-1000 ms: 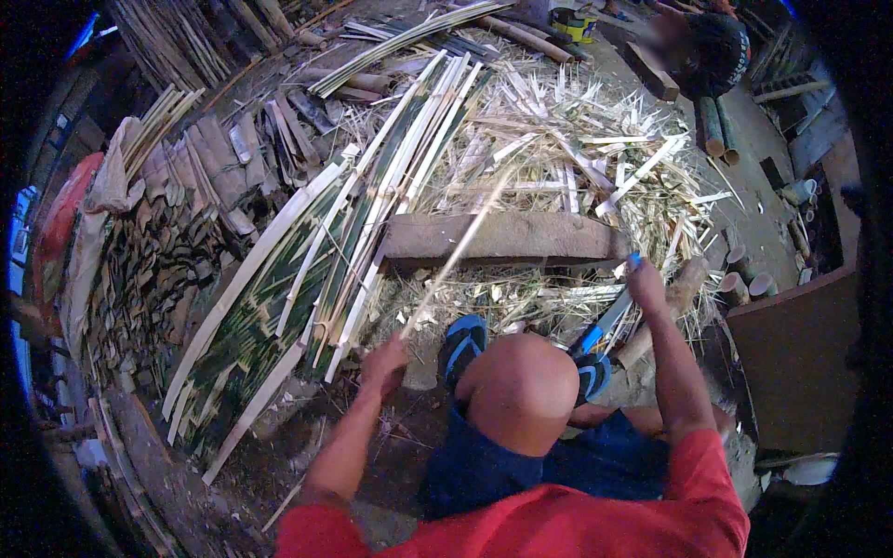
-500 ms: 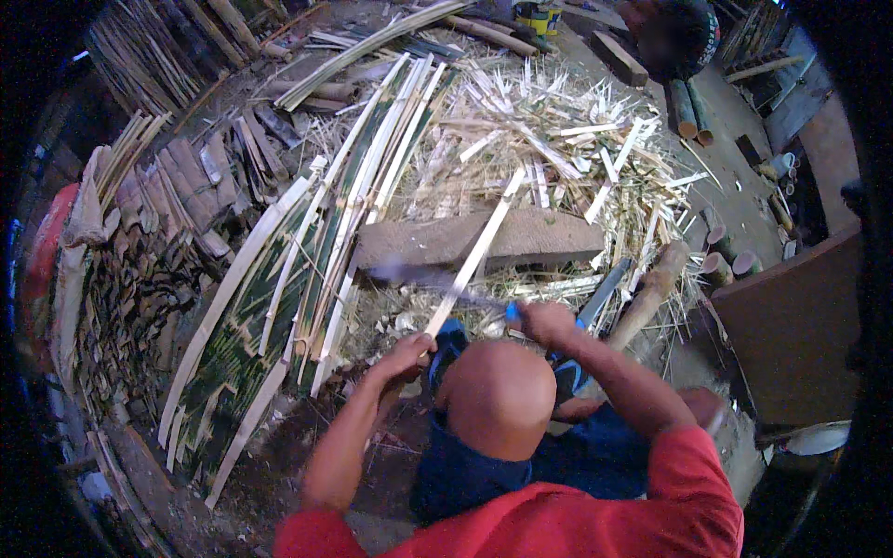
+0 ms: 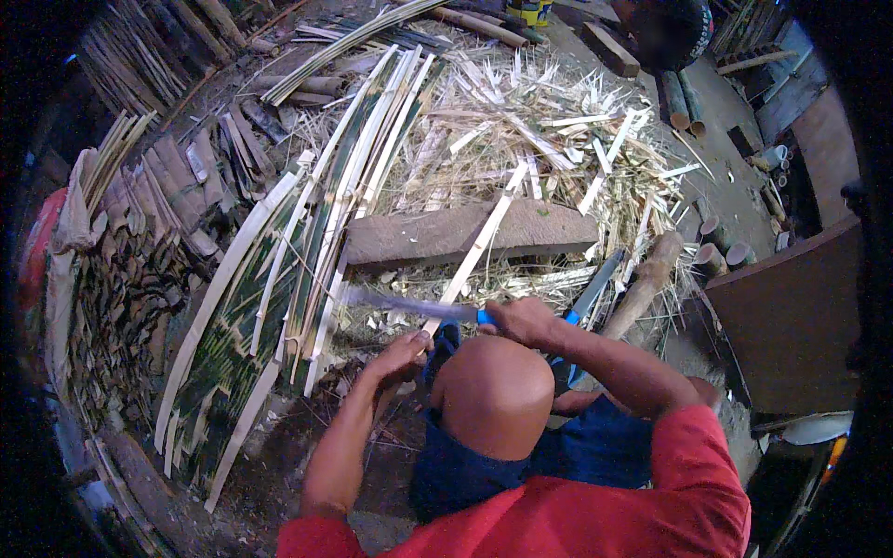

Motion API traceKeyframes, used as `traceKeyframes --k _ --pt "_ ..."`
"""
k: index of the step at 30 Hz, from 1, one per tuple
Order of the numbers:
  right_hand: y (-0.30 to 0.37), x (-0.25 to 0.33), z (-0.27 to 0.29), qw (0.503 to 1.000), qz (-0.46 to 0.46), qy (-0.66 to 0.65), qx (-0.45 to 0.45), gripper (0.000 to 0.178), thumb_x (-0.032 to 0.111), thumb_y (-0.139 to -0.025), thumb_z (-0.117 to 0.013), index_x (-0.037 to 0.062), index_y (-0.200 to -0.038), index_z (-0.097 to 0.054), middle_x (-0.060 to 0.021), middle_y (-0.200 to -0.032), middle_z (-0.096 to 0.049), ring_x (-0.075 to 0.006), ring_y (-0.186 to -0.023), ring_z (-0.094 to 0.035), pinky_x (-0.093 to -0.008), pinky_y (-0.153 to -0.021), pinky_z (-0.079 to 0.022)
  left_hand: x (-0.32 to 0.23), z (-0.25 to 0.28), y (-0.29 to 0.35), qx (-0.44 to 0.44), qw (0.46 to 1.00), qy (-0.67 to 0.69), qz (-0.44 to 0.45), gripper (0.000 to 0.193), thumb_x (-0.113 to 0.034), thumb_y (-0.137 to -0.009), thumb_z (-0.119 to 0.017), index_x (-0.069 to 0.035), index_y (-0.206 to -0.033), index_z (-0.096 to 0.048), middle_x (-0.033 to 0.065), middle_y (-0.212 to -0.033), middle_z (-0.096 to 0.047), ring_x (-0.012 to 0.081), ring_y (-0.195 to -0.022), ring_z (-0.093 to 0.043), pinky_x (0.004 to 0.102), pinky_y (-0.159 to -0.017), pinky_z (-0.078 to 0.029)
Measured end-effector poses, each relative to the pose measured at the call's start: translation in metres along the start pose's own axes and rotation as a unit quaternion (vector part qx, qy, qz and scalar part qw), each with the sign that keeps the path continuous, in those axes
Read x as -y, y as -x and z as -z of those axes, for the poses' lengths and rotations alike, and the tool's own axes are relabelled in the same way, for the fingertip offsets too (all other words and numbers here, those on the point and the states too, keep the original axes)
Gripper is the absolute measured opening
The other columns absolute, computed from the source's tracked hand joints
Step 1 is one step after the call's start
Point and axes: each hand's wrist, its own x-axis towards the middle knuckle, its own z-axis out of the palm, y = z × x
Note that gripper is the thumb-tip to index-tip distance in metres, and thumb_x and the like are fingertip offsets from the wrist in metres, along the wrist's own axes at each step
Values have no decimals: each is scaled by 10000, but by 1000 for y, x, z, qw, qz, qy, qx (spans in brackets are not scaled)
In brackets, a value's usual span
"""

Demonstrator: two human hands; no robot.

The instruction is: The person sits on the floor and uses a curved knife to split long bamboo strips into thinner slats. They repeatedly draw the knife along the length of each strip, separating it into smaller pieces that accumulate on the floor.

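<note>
My left hand [image 3: 402,358] is closed round the near end of a pale bamboo strip [image 3: 480,244], beside my bare knee. The strip slants up and away, its far part lying across a thick wooden block [image 3: 409,237]. My right hand [image 3: 523,322] grips the blue handle of a knife [image 3: 414,305]. Its long blade, blurred by motion, points left and crosses over the strip close to my left hand. A second long, flat grey blade-like piece [image 3: 600,286] lies right of my right hand, its near end hidden.
Long split bamboo strips [image 3: 358,177] lie to the left, beside stacked dark pieces [image 3: 130,288]. Shavings and offcuts [image 3: 549,121] heap beyond the block. A round log [image 3: 646,279] and a brown board [image 3: 791,325] stand at right; another person [image 3: 665,33] is at the far right.
The knife in my right hand has moved nearer to me along the strip, toward my left hand. My right hand has shifted slightly left; the left keeps its hold.
</note>
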Motion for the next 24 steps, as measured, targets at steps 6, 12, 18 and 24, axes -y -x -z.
traceKeyframes --k 6,12,18,24 --pt "-22 -56 3 993 -98 -11 -69 496 522 -988 -443 54 -1062 -589 -256 -880 -693 -479 -824 -663 -584 -734 -519 -26 -1 62 -44 968 85 232 432 -529 -1006 -472 -119 -1002 -608 -36 -821 -534 93 -716 -494 269 -615 -419" --pt "-3 -2 -22 986 -111 -103 -74 489 500 -995 -432 49 -1138 -552 -295 -946 -678 -469 -894 -663 -579 -804 -511 -33 4 -11 -16 984 23 179 368 -477 -1015 -476 -135 -1067 -602 -55 -800 -534 88 -652 -483 253 -571 -409" --pt "2 -33 43 970 -158 85 -166 418 463 -955 -533 62 -1033 -625 -204 -793 -689 -423 -746 -681 -527 -661 -537 -23 -1 46 -85 979 83 167 307 -438 -998 -514 -149 -1020 -616 -61 -761 -507 71 -633 -450 229 -569 -362" --pt "10 -41 2 997 8 21 72 416 438 -939 -545 118 -1204 -568 -221 -956 -698 -436 -865 -683 -549 -760 -540 -24 3 39 -64 996 -15 67 357 -461 -988 -528 -120 -998 -631 -43 -868 -573 77 -704 -489 233 -603 -383"
